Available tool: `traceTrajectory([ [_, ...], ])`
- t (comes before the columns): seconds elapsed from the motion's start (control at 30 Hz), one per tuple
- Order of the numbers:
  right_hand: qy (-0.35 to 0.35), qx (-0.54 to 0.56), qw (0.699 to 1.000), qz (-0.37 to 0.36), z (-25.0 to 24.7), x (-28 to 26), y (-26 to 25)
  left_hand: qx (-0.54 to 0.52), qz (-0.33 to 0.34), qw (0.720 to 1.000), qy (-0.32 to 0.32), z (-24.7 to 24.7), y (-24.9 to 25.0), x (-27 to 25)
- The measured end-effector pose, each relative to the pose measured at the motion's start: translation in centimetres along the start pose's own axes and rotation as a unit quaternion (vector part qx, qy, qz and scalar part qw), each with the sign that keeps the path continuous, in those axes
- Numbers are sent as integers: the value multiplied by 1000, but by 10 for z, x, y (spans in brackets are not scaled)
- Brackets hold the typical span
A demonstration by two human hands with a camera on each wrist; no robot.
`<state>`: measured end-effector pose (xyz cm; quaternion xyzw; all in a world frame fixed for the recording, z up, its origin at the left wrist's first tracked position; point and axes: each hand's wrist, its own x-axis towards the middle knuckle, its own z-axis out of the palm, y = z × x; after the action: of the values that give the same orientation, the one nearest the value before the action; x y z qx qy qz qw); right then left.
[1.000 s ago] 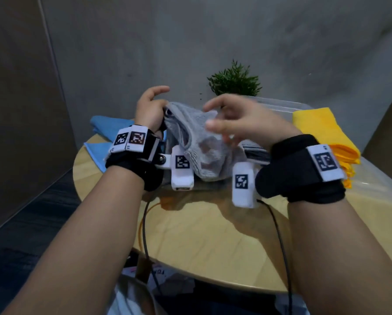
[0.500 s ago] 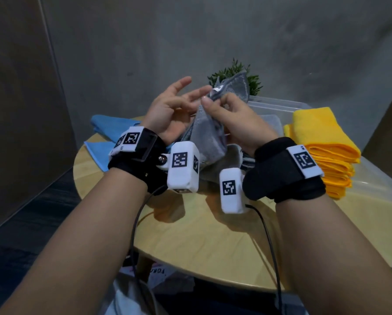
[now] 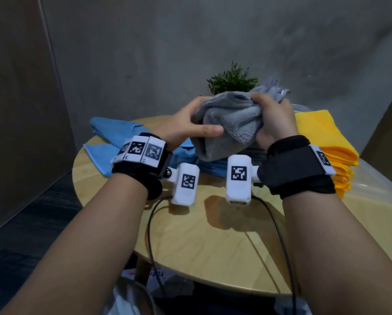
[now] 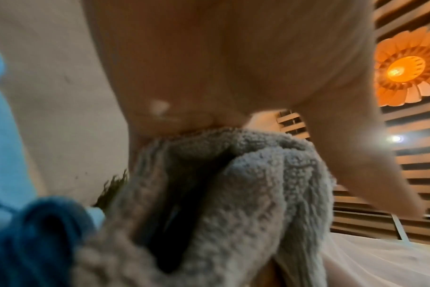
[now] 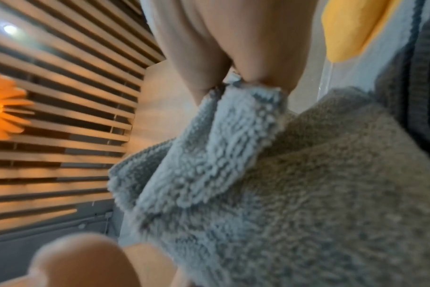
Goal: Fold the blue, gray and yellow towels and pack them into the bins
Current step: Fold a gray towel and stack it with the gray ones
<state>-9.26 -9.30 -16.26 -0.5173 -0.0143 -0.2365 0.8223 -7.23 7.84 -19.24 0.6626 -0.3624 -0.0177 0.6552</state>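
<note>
Centrally, a gray towel (image 3: 230, 123) is held up in the air above a round wooden table (image 3: 190, 235), bunched into a loose, rumpled bundle between two bare hands. Its surface is fluffy, looped terry cloth, paler gray where light catches the folds and darker in the creases. A stitched hem can be seen along its lower edge, and one corner sticks up behind the right hand (image 3: 274, 122).

The left hand (image 3: 185, 126) is wrapped around the towel's left side, with the thumb laid straight across the front of the cloth and the other fingers hidden behind it. The right hand is curled over the towel's right side, and a gathered edge is pinched between its fingers, as seen from the right wrist camera. Black wrist straps with white tagged camera units are worn on both arms.

Below the held towel, blue towels (image 3: 113, 133) are spread on the far left of the table, partly flat and partly in folds. At the right, a neat stack of folded yellow towels (image 3: 322, 142) rests against a clear plastic bin (image 3: 377, 185); whether the stack sits inside the bin cannot be told. More folded gray cloth is visible just under the right hand. A small green plant (image 3: 232, 79) stands behind the towel, before a gray wall.
</note>
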Motion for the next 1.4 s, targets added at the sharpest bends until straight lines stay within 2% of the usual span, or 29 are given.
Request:
traceTrajectory([
  [0.07,2,30,999,24,2,0,1,-6,8,1000,-5,4,-4,3],
  [0.13,-18,59,998,28,5,-1,3,-19,33,997,68,7,-4,6],
  [0.2,-59,94,993,33,8,-3,0,-28,30,988,149,7,0,8],
  [0.3,-133,103,985,31,12,-11,-7,-18,27,975,221,4,2,12],
  [0.37,-159,77,984,3,12,-17,-7,-23,45,969,241,1,2,13],
  [0.43,-177,-59,979,-87,8,-17,-3,-30,59,965,253,0,3,12],
  [0.47,-187,-168,957,-148,7,-17,-1,-24,61,964,256,0,4,12],
  [0.53,-202,-363,879,-236,6,-14,6,-5,59,967,249,0,6,10],
  [0.57,-189,-424,844,-268,7,-14,7,-1,57,969,242,1,7,9],
  [0.7,-61,-478,769,-421,10,-16,8,-2,47,970,240,2,9,9],
  [0.77,-27,-490,742,-457,6,-11,7,-7,41,969,245,2,10,9],
  [0.93,-84,-506,741,-432,-1,-9,2,-9,34,966,255,-2,10,8],
  [1.1,-31,-505,735,-451,1,-13,-6,5,38,974,222,0,12,4],
  [1.2,10,-523,711,-470,-3,-9,-9,-63,27,981,183,-2,13,1],
  [1.23,7,-512,714,-478,-5,-7,-10,-82,24,980,180,-3,12,1],
  [1.3,-60,-457,753,-470,-7,-5,-12,-46,22,976,213,-5,10,3],
  [1.4,-159,-371,824,-398,-2,-14,-18,9,37,962,269,-8,6,6],
])
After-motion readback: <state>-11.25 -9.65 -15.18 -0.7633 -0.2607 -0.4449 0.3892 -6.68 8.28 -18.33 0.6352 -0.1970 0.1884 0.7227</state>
